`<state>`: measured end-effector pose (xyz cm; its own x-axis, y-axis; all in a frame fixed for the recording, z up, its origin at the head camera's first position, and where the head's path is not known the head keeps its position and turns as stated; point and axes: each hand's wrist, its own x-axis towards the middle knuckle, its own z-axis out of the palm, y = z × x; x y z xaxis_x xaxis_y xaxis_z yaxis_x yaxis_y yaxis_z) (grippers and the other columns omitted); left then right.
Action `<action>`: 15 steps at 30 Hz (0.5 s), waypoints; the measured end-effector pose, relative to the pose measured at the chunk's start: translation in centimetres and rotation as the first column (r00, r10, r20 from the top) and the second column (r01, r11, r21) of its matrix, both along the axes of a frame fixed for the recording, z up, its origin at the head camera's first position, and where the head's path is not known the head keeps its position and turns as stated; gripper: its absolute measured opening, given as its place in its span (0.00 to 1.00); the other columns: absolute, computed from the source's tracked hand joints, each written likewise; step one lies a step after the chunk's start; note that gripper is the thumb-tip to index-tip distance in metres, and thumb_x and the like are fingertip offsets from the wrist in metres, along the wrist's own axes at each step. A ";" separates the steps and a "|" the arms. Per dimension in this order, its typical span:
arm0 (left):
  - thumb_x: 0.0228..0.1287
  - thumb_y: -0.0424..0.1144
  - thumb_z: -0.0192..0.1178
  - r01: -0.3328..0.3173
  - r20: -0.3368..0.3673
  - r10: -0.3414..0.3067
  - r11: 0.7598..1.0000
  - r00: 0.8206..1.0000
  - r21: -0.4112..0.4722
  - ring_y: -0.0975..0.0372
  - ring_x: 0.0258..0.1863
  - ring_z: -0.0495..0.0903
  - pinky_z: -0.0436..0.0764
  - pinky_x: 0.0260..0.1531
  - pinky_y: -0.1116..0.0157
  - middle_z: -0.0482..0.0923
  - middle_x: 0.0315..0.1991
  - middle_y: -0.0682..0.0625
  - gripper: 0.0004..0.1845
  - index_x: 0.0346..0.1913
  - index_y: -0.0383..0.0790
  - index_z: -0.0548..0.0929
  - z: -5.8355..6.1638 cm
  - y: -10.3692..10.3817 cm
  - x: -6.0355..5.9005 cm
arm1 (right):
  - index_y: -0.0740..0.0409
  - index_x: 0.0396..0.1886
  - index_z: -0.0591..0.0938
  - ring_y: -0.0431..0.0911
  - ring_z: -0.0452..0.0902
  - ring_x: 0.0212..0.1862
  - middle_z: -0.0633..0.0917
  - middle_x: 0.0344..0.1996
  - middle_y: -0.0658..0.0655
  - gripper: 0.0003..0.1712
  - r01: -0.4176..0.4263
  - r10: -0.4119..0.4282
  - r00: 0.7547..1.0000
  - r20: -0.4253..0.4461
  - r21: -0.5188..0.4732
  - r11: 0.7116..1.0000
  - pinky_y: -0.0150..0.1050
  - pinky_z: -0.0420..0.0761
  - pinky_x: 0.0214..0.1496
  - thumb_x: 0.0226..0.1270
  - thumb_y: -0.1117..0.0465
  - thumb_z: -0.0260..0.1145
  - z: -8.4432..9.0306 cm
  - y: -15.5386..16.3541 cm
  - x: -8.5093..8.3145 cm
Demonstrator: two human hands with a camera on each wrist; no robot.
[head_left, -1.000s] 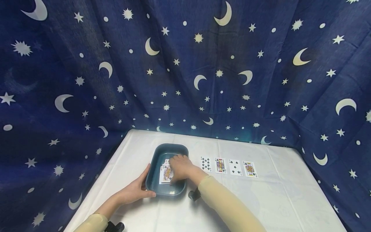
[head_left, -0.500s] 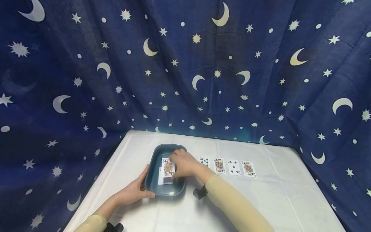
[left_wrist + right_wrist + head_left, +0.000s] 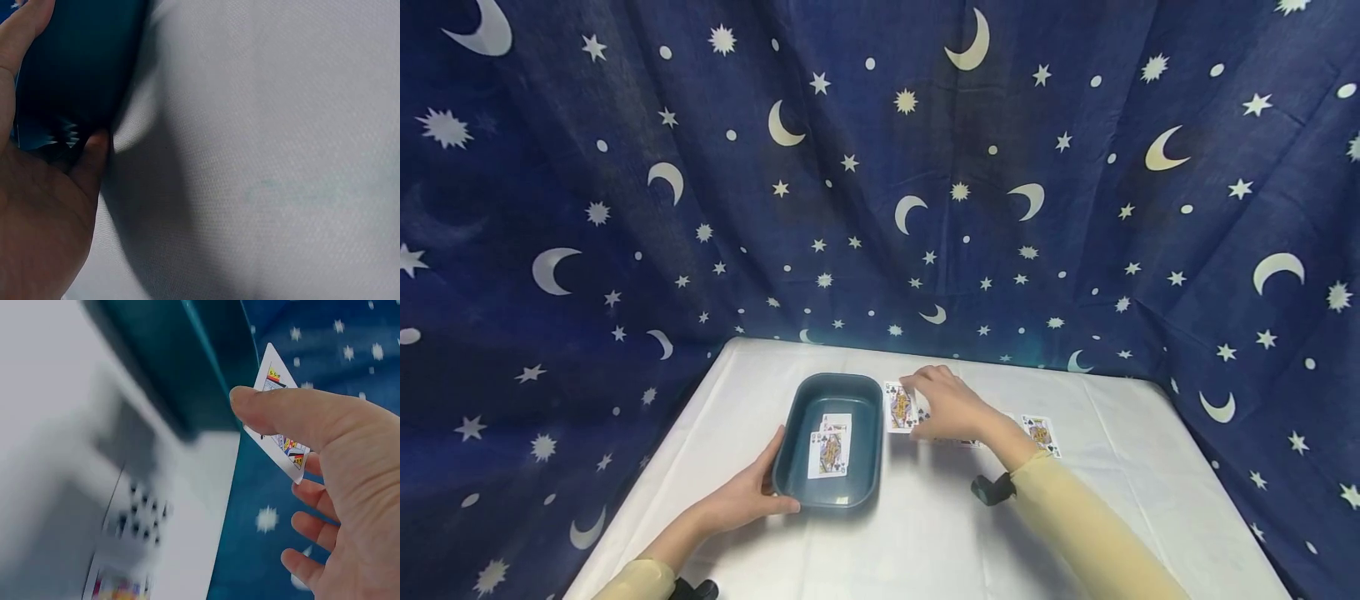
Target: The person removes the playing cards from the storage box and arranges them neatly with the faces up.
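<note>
Your right hand (image 3: 951, 406) pinches a face card (image 3: 899, 407) in its fingers just right of the tray (image 3: 850, 390), whose near corner your left hand (image 3: 747, 493) grips.

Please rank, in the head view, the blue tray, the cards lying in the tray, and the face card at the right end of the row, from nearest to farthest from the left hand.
From the left hand:
1. Blue tray: its near left corner is gripped by this hand.
2. Cards in the tray: just beyond, on the tray floor.
3. Right-end face card: far right, past the right hand.
</note>
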<state>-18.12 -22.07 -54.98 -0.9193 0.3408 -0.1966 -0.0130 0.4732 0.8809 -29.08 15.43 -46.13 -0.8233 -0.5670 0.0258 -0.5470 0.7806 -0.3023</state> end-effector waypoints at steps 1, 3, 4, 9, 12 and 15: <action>0.55 0.47 0.79 0.000 -0.001 0.000 1.000 1.000 0.000 0.41 0.78 0.51 0.65 0.71 0.51 0.33 0.83 0.41 0.69 0.84 0.50 0.33 0.0 0.0 0.0 | 0.47 0.74 0.73 0.51 0.64 0.69 0.74 0.67 0.53 0.54 0.016 -0.016 1.000 0.009 -0.007 1.000 0.52 0.66 0.73 0.45 0.43 0.82 0.1 0.9 0.0; 0.55 0.47 0.78 0.006 -0.010 -0.006 1.000 1.000 0.005 0.40 0.78 0.52 0.66 0.71 0.51 0.33 0.83 0.40 0.69 0.84 0.49 0.33 0.0 -0.1 0.0 | 0.47 0.74 0.72 0.52 0.63 0.71 0.73 0.68 0.54 0.53 0.041 -0.040 0.999 0.018 -0.009 0.999 0.54 0.65 0.74 0.46 0.44 0.83 0.1 2.5 0.1; 0.55 0.47 0.78 0.008 -0.011 -0.008 1.000 1.000 0.008 0.40 0.78 0.52 0.66 0.71 0.51 0.33 0.83 0.40 0.69 0.84 0.50 0.33 0.0 -0.1 0.0 | 0.47 0.74 0.73 0.53 0.63 0.71 0.73 0.68 0.55 0.53 0.052 -0.051 0.998 0.020 -0.010 0.999 0.55 0.65 0.74 0.46 0.45 0.83 0.0 3.3 0.2; 0.55 0.45 0.78 0.022 -0.030 -0.022 0.999 0.999 0.023 0.40 0.77 0.54 0.68 0.70 0.52 0.33 0.83 0.38 0.69 0.84 0.48 0.33 0.2 -0.1 0.1 | 0.50 0.73 0.74 0.56 0.64 0.69 0.72 0.68 0.58 0.52 0.103 -0.102 0.994 0.047 -0.005 0.995 0.58 0.67 0.73 0.46 0.49 0.83 -0.6 7.5 0.7; 0.55 0.45 0.79 0.022 -0.029 -0.021 0.999 0.999 0.026 0.40 0.77 0.53 0.68 0.70 0.52 0.32 0.83 0.39 0.69 0.84 0.48 0.33 0.2 0.0 0.1 | 0.52 0.73 0.74 0.58 0.64 0.68 0.73 0.67 0.60 0.52 0.126 -0.125 0.990 0.069 -0.008 0.992 0.61 0.68 0.70 0.45 0.51 0.84 -1.2 10.5 0.8; 0.56 0.45 0.78 0.025 -0.031 -0.024 0.999 0.999 0.029 0.40 0.78 0.53 0.68 0.70 0.53 0.32 0.83 0.39 0.69 0.84 0.48 0.33 0.1 -0.1 0.1 | 0.55 0.73 0.73 0.60 0.64 0.67 0.72 0.67 0.63 0.53 0.158 -0.158 0.983 0.091 -0.002 0.987 0.63 0.69 0.68 0.45 0.53 0.85 -1.9 13.3 1.0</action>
<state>-18.04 -22.15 -54.84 -0.9159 0.3688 -0.1584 0.0252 0.4467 0.8943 -28.09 28.78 -48.03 -0.9017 -0.4297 -0.0477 -0.3873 0.8519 -0.3524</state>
